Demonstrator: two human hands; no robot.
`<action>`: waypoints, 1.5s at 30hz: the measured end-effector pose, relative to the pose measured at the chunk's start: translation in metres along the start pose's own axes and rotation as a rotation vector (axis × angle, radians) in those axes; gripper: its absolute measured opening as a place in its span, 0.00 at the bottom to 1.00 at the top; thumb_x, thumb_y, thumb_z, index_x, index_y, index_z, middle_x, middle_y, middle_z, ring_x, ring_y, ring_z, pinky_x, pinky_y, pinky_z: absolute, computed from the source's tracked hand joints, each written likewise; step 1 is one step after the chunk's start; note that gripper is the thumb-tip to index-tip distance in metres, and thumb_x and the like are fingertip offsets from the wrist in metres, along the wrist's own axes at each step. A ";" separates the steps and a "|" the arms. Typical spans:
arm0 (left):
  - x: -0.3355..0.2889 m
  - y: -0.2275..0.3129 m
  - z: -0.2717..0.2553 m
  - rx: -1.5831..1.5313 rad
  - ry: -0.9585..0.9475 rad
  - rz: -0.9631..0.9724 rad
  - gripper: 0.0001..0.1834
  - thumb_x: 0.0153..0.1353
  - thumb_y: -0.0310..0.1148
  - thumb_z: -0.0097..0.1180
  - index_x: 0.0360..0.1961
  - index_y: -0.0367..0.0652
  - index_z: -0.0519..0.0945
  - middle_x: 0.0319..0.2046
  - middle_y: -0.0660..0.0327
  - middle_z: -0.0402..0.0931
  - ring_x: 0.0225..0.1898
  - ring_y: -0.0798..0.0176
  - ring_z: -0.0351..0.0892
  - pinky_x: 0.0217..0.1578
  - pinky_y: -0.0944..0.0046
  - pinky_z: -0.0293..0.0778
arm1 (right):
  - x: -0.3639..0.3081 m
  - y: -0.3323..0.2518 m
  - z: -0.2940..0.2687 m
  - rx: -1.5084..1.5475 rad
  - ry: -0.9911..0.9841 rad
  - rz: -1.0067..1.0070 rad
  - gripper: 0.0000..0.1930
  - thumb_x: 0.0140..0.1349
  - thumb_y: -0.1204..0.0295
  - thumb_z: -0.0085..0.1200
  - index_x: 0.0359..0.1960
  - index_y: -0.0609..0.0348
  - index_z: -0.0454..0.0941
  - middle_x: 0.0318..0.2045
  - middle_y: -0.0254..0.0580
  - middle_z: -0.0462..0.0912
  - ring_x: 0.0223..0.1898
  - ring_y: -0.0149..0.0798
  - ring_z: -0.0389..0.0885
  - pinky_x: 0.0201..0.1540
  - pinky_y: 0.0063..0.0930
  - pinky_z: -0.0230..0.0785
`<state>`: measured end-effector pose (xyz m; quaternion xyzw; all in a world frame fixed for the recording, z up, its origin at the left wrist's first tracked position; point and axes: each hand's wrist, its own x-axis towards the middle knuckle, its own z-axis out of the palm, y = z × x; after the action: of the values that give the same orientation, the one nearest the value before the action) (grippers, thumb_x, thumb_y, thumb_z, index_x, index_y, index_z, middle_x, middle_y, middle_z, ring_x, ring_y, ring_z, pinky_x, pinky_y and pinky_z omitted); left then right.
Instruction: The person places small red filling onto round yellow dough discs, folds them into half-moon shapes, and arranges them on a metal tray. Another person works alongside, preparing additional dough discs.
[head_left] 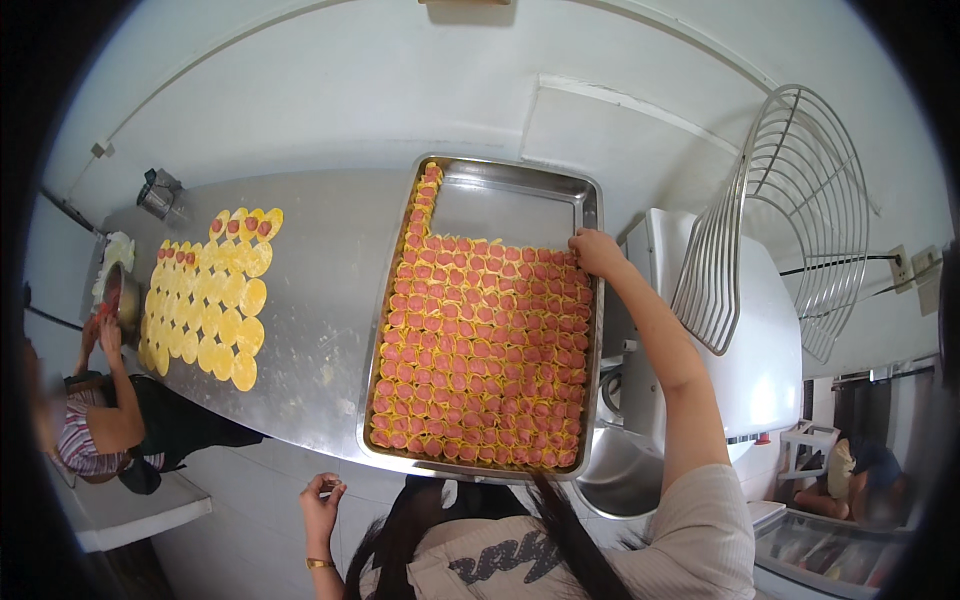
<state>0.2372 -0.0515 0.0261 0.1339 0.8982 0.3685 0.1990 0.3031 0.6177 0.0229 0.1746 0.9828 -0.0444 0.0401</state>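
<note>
Steel tray [520,190] is approx. three-quarters full of pink-and-yellow dumplings [480,350] — only its far end is bare, w/ one thin column at the far-left edge. Right hand [597,252] rests on the far-right dumpling row, fingers bent; real grip cannot tell. Left hand [322,505] hangs near the tray's close edge, loosely curled, empty.
</note>
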 end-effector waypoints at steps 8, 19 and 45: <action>0.003 -0.002 0.003 -0.049 -0.003 -0.022 0.09 0.49 0.19 0.63 0.33 0.35 0.79 0.28 0.59 0.80 0.30 0.66 0.82 0.31 0.68 0.76 | 0.015 0.008 -0.004 0.017 -0.233 0.036 0.13 0.44 0.74 0.58 0.35 0.57 0.83 0.34 0.50 0.82 0.40 0.51 0.81 0.42 0.40 0.75; 0.000 0.000 0.001 -0.060 -0.027 -0.069 0.10 0.49 0.19 0.63 0.35 0.35 0.78 0.28 0.60 0.80 0.31 0.67 0.81 0.34 0.67 0.76 | 0.021 0.009 -0.023 -0.026 -0.380 0.128 0.14 0.46 0.67 0.56 0.36 0.51 0.85 0.37 0.49 0.84 0.42 0.50 0.81 0.47 0.42 0.72; 0.012 -0.008 -0.017 0.094 -0.088 0.021 0.09 0.52 0.23 0.63 0.35 0.35 0.79 0.30 0.56 0.81 0.33 0.63 0.82 0.36 0.65 0.75 | 0.014 0.014 -0.016 0.171 -0.353 0.247 0.17 0.46 0.65 0.55 0.41 0.46 0.84 0.44 0.41 0.83 0.53 0.49 0.75 0.64 0.67 0.42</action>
<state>0.2182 -0.0628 0.0277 0.1683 0.9034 0.3218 0.2279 0.2940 0.6375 0.0361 0.2860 0.9244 -0.1521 0.2014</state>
